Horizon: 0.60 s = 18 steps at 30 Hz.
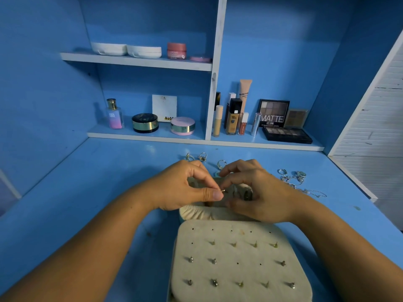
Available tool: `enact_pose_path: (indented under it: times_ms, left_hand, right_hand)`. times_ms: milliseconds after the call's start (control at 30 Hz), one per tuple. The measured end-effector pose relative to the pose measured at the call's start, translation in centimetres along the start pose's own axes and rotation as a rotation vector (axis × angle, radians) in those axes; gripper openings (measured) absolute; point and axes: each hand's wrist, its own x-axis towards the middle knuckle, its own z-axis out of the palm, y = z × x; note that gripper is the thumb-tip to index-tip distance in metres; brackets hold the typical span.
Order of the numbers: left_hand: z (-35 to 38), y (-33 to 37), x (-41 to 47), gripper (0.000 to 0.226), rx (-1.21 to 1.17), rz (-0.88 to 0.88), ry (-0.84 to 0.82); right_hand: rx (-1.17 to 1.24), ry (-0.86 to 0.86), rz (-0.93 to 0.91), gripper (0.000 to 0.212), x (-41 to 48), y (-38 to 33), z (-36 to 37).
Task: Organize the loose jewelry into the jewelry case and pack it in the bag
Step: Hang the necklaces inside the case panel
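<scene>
The cream jewelry case [237, 258] lies open on the blue desk, its near panel studded with several earring backs. Both hands hover over the case's far half [202, 211]. My left hand [185, 186] pinches a tiny gold earring [222, 190] between thumb and forefinger. My right hand [253, 188] has its fingers curled at the same small piece, touching it from the right. Loose rings [202, 156] lie beyond the hands, and more rings with a thin chain [298, 179] lie to the right.
Shelves at the back hold cosmetics: a perfume bottle [114, 114], powder jars [145, 123], foundation tubes [233, 116] and eyeshadow palettes [285, 134]. A white slatted panel [375, 118] borders the desk [87, 192] on the right. No bag is in view.
</scene>
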Motion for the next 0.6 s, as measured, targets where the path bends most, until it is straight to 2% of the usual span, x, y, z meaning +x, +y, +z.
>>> enact_pose_path:
  times_ms: [200,400,600]
  left_hand:
    - [-0.09,-0.06,0.08,0.014,-0.013,-0.017,0.005]
    - [-0.22,-0.26,-0.09,0.011,0.079,-0.037,0.041]
    - [0.69,-0.65,-0.08,0.04,0.283,0.008,0.177]
  right_hand:
    - [0.013,0.134,-0.042,0.014,0.25,0.31,0.48]
    - [0.059,0.152,-0.055,0.012,0.27,0.55,0.52]
    - [0.129,0.18,0.01,0.009,0.29,0.65,0.65]
